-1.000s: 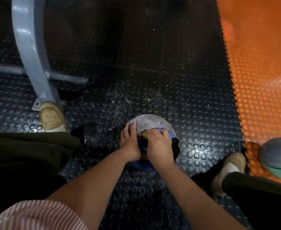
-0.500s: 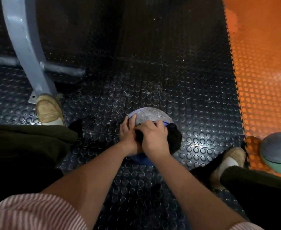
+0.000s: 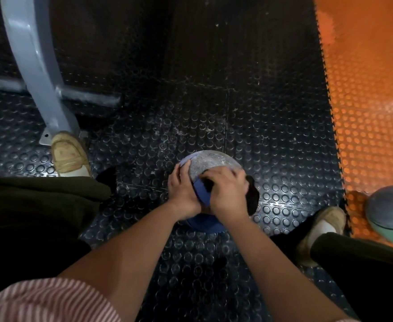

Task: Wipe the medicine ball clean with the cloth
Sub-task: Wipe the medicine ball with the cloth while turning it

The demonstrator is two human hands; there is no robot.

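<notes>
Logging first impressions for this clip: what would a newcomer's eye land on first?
At centre, a grey-and-blue medicine ball sits on the black studded floor: the left hand steadies its side, the right hand presses a dark cloth on top. At right, bright orange flooring carries a second ball at the frame edge.

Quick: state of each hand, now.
Left hand: open, fingers resting on the medicine ball.
Right hand: gripping the black cloth on the ball.
</notes>
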